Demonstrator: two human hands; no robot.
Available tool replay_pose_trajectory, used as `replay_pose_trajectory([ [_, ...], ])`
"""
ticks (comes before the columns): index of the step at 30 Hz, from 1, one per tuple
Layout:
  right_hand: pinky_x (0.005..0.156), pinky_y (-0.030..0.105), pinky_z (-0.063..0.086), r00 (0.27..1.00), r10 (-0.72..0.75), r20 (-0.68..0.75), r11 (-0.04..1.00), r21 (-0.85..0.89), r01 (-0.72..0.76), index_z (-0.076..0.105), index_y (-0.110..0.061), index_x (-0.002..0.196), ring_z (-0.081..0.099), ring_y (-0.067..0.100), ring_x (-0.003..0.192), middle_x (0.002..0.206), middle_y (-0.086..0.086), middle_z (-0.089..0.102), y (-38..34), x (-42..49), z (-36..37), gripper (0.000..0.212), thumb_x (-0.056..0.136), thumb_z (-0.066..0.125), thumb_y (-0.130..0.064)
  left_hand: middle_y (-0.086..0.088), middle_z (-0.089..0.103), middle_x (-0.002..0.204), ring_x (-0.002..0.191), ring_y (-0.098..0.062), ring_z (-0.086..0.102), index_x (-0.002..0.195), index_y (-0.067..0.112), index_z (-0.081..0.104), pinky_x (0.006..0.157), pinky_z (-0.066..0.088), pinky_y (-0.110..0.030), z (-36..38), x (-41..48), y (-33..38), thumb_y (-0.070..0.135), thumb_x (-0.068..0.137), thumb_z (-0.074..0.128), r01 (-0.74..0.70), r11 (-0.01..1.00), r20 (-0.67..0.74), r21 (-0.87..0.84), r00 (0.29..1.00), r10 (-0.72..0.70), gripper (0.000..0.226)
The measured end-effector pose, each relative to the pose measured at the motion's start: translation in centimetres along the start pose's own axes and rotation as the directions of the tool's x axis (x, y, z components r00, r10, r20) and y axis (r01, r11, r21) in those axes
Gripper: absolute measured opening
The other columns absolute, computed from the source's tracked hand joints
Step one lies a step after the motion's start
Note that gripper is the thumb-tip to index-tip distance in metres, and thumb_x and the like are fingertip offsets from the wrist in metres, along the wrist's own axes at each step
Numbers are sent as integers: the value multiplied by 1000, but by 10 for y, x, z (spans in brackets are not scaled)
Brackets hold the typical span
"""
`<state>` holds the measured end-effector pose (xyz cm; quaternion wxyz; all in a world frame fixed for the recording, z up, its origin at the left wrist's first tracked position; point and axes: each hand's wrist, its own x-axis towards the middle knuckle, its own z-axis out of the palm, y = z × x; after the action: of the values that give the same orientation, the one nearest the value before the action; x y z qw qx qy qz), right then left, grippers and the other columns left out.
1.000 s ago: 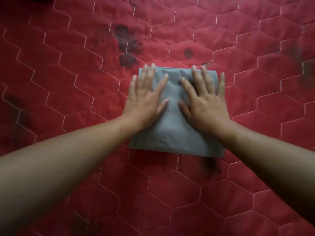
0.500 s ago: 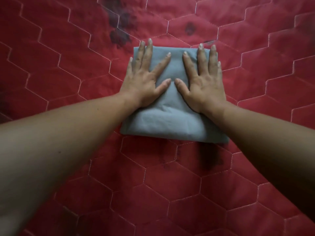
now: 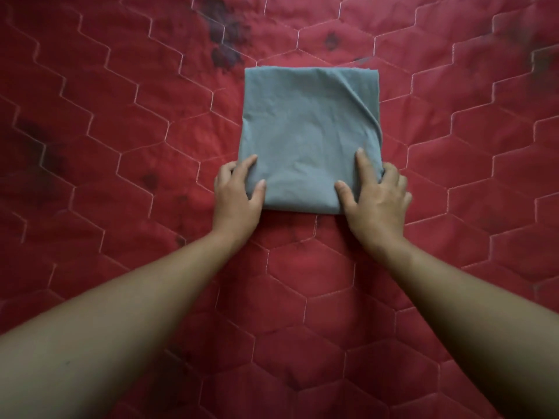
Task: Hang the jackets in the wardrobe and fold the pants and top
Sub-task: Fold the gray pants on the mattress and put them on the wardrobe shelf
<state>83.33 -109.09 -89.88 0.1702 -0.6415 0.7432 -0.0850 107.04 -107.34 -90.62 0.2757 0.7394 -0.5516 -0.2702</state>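
Observing folded grey-blue garment lying flat at frame centre on red quilted mattress, long axis running up-frame, away from both hands. Finding left hand gripping lower-left corner, thumb on top, outer fingers curling round the edge; right hand gripping lower-right corner likewise. Judging both equally near. Noting dark stains at upper centre; seeing nothing obstructing a lift.
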Motion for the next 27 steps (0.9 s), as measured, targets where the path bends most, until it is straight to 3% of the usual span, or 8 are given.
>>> replay_pose_trajectory([
  [4,100,38,42,989,22,147,962,265,-61,41,-33,152,56,36,111,122,19,53,8,-20,-19,63,94,66,-31,-6,50,124,109,-12,51,131,19,60,99,31,-9,-14,-21,8,14,87,71,129,988,62,-85,990,-124,46],
  [9,100,43,47,943,-58,329,968,248,-26,31,-36,152,59,40,114,125,22,60,31,-69,-28,72,91,69,-28,-3,48,116,103,-14,51,126,27,56,100,38,-21,-41,-71,0,18,84,74,179,984,251,6,952,-174,47],
  [15,98,47,48,887,-22,462,965,242,-102,22,-43,152,60,37,113,125,17,61,46,-158,-29,81,90,70,-27,-5,49,118,110,-20,53,121,31,50,102,39,-26,-59,-150,-13,18,82,77,251,962,398,105,876,-272,48],
  [18,95,50,50,863,16,505,978,173,-119,18,-47,153,60,37,108,119,12,53,48,-199,-32,81,91,69,-35,-5,39,125,119,-26,50,126,32,48,108,40,-35,-68,-187,-16,24,84,76,252,946,436,204,842,-318,51],
  [20,97,52,49,902,28,432,1000,-3,-30,20,-46,153,55,38,115,127,13,44,45,-211,-34,80,89,68,-44,-9,25,144,136,-34,36,135,30,45,113,36,-45,-69,-199,-15,31,85,73,123,924,349,361,902,-256,57],
  [22,111,60,33,953,-57,297,979,-173,112,26,-44,154,33,40,142,153,20,27,38,-206,-32,73,90,61,-54,-16,10,160,150,-37,17,147,27,39,118,27,-51,-64,-196,-13,37,87,66,-105,866,295,489,954,-50,66],
  [24,117,68,14,960,-206,189,947,-209,244,30,-43,156,7,40,155,167,20,6,28,-186,-28,67,94,50,-60,-21,3,165,155,-35,4,155,25,30,122,19,-53,-52,-176,-13,42,90,58,-324,791,344,520,926,153,73],
  [27,117,73,4,911,-381,159,880,-242,410,23,-36,160,-3,40,156,169,18,-2,6,-139,-14,70,98,42,-62,-23,-2,166,155,-34,-3,160,25,18,124,11,-54,-34,-127,-12,51,96,46,-470,677,416,566,872,258,75],
])
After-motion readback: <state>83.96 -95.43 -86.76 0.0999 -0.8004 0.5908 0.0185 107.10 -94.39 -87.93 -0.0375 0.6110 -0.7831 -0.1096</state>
